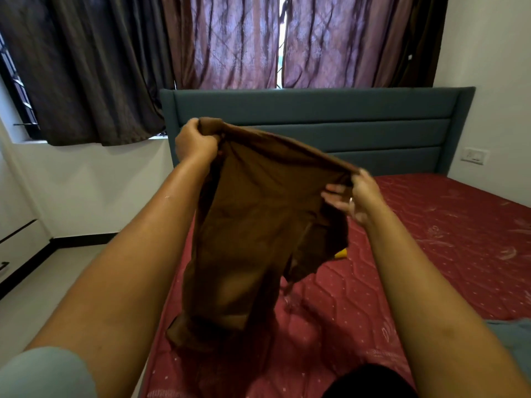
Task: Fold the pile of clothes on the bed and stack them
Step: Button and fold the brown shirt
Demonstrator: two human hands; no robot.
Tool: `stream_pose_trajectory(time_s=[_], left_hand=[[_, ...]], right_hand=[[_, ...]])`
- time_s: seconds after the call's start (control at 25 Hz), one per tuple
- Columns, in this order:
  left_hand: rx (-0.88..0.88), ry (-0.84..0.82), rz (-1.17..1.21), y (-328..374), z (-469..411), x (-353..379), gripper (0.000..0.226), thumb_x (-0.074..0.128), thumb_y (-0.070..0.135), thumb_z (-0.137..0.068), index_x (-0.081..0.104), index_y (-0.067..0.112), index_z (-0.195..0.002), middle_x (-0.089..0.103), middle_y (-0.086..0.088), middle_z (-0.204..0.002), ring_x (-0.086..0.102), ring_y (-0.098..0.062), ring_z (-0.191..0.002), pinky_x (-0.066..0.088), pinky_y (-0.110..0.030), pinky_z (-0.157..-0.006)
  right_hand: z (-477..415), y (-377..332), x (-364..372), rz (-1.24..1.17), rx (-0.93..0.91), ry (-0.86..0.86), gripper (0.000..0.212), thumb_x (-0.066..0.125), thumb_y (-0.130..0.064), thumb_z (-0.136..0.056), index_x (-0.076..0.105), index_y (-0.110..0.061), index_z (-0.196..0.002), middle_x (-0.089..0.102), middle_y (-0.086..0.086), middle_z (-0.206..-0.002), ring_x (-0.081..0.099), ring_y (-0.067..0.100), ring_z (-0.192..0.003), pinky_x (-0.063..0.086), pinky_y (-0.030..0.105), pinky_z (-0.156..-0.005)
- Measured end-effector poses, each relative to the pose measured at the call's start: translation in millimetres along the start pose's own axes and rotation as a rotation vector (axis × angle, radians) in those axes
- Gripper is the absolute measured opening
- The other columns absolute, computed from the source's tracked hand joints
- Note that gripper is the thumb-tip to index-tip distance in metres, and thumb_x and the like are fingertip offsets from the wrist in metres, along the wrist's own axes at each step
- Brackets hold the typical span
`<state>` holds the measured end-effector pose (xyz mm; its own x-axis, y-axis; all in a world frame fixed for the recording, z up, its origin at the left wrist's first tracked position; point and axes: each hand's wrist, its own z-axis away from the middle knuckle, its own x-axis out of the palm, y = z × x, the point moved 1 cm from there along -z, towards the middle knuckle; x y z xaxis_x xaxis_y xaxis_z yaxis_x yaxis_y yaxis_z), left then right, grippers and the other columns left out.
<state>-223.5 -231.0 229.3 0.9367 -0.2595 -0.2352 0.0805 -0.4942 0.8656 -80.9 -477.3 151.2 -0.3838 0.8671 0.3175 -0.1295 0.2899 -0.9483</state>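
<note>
I hold up a brown garment over the red quilted mattress. My left hand grips its top edge at the upper left, fingers curled round the cloth. My right hand pinches the top edge at the right, lower than the left, with the other fingers spread. The garment hangs down between my arms, and its bottom end touches the mattress near the front. A small yellow thing peeks out behind the cloth's right edge. A dark cloth lies at the bottom edge.
A blue-grey padded headboard stands at the far end of the bed. Dark and purple curtains hang behind it. White floor lies left of the bed, a white wall with a switch plate to the right. Pale blue cloth sits at the right edge.
</note>
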Motion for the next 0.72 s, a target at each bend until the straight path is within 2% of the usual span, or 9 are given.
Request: stream_pose_trajectory(time_s=[0.12,0.2,0.28,0.4,0.48,0.56,0.6,0.64,0.72], left_hand=[[-0.115,-0.064,0.69,30.0,-20.1,5.5,0.025,0.054,-0.003,-0.091,0.047,0.022,-0.089,0.055,-0.004,-0.103,0.06,-0.018,-0.096,0.056,-0.022,-0.061],[-0.026,-0.113,0.891,38.7,-26.9,5.5,0.023,0.056,0.003,-0.092,0.04,0.02,-0.096,0.052,-0.006,-0.107,0.058,-0.018,-0.095,0.058,-0.027,-0.073],[0.057,-0.154,0.694,31.6,-26.0,4.7,0.05,0.068,0.019,-0.08,0.039,0.021,-0.12,0.04,-0.015,-0.137,0.052,-0.031,-0.117,0.053,-0.043,-0.092],[0.123,-0.389,-0.035,-1.8,12.3,13.9,0.093,0.068,0.006,-0.077,0.017,0.034,-0.149,-0.007,-0.01,-0.159,0.018,-0.034,-0.143,0.041,-0.031,-0.099],[0.22,-0.619,-0.202,-21.8,55.8,26.6,0.096,0.069,0.003,-0.071,0.023,0.038,-0.148,0.011,-0.01,-0.158,0.027,-0.032,-0.14,0.046,-0.036,-0.098],[0.276,-0.77,-0.177,-48.7,91.3,39.7,0.071,0.064,0.0,-0.069,0.048,0.026,-0.134,0.052,-0.013,-0.133,0.054,-0.028,-0.118,0.054,-0.042,-0.087],[0.22,-0.819,-0.196,-62.2,103.9,41.0,0.05,0.059,-0.003,-0.072,0.061,0.021,-0.116,0.064,-0.012,-0.11,0.063,-0.028,-0.1,0.057,-0.04,-0.075],[0.124,-0.861,-0.216,-74.6,111.8,39.8,0.036,0.054,-0.006,-0.076,0.067,0.019,-0.097,0.067,-0.009,-0.09,0.066,-0.027,-0.082,0.055,-0.036,-0.063],[-0.028,-0.946,-0.297,-106.9,120.2,26.6,0.034,0.047,-0.008,-0.078,0.068,0.017,-0.083,0.061,-0.005,-0.07,0.056,-0.016,-0.055,0.043,-0.024,-0.049]], right_hand=[[14.8,-78.1,22.6,-0.069,-0.295,0.011,0.022,0.023,-0.032,-0.105,0.045,-0.03,-0.108,0.067,0.002,-0.096,0.066,0.025,-0.09,0.054,0.041,-0.072],[29.2,-90.2,35.7,0.026,-0.489,0.04,0.021,0.03,-0.029,-0.104,0.049,-0.03,-0.097,0.067,-0.007,-0.095,0.065,0.015,-0.092,0.049,0.034,-0.073],[38.9,-77.6,47.3,0.151,-0.695,0.04,0.018,0.04,-0.029,-0.1,0.053,-0.03,-0.086,0.066,-0.006,-0.083,0.065,0.014,-0.08,0.048,0.029,-0.066],[39.1,-39.6,62.9,0.48,-0.714,-0.072,0.018,0.049,-0.033,-0.091,0.058,-0.027,-0.077,0.064,-0.005,-0.067,0.067,0.022,-0.07,0.054,0.041,-0.07],[42.6,-13.5,76.2,0.738,-0.469,-0.206,0.019,0.05,-0.026,-0.095,0.062,-0.021,-0.081,0.067,-0.001,-0.062,0.067,0.022,-0.063,0.057,0.044,-0.074],[52.1,14.9,87.6,0.95,-0.217,-0.361,0.021,0.048,-0.021,-0.097,0.066,-0.009,-0.093,0.067,0.004,-0.06,0.066,0.022,-0.058,0.057,0.037,-0.069],[56.7,27.1,89.2,1.017,-0.141,-0.421,0.022,0.048,-0.02,-0.098,0.066,-0.006,-0.095,0.066,0.005,-0.06,0.063,0.02,-0.055,0.055,0.032,-0.061],[59.7,38.0,87.7,1.058,-0.092,-0.469,0.02,0.051,-0.021,-0.097,0.065,-0.007,-0.094,0.065,0.005,-0.063,0.06,0.017,-0.054,0.05,0.027,-0.054],[62.2,60.3,71.8,1.13,-0.044,-0.525,0.014,0.063,-0.022,-0.091,0.063,-0.009,-0.097,0.063,0.004,-0.077,0.053,0.014,-0.059,0.042,0.023,-0.05]])
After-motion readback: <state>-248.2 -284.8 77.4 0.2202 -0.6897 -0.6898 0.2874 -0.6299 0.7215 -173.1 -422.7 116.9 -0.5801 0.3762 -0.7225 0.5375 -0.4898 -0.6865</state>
